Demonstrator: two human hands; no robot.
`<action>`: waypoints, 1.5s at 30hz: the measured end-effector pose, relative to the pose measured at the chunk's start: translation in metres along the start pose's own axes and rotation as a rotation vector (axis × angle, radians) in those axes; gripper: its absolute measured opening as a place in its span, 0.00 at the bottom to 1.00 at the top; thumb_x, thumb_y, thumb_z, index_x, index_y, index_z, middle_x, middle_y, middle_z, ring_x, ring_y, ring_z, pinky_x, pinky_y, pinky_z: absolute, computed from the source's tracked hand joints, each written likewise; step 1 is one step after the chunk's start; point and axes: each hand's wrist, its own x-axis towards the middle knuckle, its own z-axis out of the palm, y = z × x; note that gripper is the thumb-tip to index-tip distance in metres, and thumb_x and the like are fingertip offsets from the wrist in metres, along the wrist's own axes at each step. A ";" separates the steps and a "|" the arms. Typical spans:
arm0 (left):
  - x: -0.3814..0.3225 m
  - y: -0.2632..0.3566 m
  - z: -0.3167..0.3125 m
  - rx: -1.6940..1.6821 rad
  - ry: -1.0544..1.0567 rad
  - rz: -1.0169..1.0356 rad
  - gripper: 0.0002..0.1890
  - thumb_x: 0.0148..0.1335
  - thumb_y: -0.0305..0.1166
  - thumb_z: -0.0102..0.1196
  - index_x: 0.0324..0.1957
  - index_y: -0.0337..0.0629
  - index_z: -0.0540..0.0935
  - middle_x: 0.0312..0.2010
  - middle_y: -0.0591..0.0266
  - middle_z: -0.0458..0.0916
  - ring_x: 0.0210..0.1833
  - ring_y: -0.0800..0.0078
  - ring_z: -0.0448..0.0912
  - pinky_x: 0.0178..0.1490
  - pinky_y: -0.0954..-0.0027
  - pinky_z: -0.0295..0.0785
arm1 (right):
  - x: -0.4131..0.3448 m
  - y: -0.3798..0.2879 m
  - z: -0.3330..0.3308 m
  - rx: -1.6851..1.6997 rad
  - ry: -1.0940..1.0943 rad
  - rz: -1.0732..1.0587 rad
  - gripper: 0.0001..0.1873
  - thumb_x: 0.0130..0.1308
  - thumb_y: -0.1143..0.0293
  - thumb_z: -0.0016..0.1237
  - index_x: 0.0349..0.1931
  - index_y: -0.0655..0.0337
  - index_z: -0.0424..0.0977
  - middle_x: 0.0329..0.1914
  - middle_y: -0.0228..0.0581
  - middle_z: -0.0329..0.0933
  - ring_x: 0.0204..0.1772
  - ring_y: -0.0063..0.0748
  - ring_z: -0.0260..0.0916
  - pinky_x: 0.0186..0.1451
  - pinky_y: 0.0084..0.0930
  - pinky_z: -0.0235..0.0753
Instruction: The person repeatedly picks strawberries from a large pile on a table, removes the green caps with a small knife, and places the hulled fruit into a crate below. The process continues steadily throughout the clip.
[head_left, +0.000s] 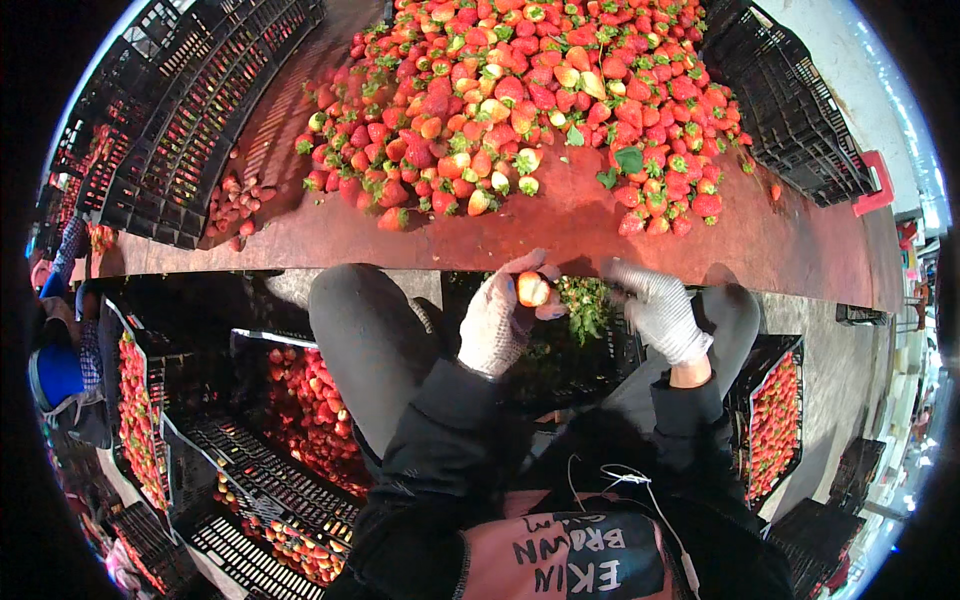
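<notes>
My left hand (499, 322), in a pale knit glove, grips a strawberry (533, 289) just short of the table's front edge. The berry's pale, leafless end faces up. To the right, my right hand (664, 311) wears a light striped glove and is apart from the berry. Its fingers are blurred, so I cannot tell whether they pinch anything. Beyond both hands a large heap of strawberries (450, 112) with green caps spreads over the red tabletop (480, 247). Between and below my hands, green strawberry caps (585, 307) lie in a dark container between my knees.
Black plastic crates (202, 112) stand on the table's left, beside a small pile of darker berries (236, 206). Another black crate (795, 112) stands at the right. Crates of strawberries (315, 412) flank my legs, one at the right (772, 420). A person (64, 367) is at far left.
</notes>
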 end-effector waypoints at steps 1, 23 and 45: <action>0.001 -0.001 -0.001 -0.070 0.014 -0.028 0.33 0.63 0.55 0.46 0.56 0.34 0.68 0.42 0.55 0.74 0.39 0.69 0.73 0.39 0.66 0.73 | 0.005 0.004 -0.004 -0.440 0.099 -0.161 0.26 0.53 0.86 0.43 0.54 0.57 0.71 0.54 0.43 0.74 0.56 0.46 0.71 0.56 0.36 0.73; -0.004 0.000 0.009 0.490 0.038 -0.137 0.20 0.68 0.33 0.46 0.59 0.33 0.68 0.40 0.63 0.76 0.40 0.80 0.73 0.44 0.76 0.74 | -0.004 -0.038 0.034 -0.111 0.133 -0.127 0.19 0.54 0.85 0.46 0.47 0.62 0.75 0.42 0.45 0.79 0.45 0.38 0.78 0.49 0.28 0.76; -0.003 0.010 0.007 -0.012 0.038 -0.062 0.31 0.60 0.36 0.55 0.63 0.38 0.61 0.53 0.55 0.70 0.45 0.67 0.73 0.39 0.65 0.75 | 0.022 -0.012 0.000 -0.173 0.130 -0.018 0.12 0.55 0.79 0.49 0.39 0.58 0.79 0.42 0.46 0.79 0.47 0.39 0.77 0.49 0.29 0.76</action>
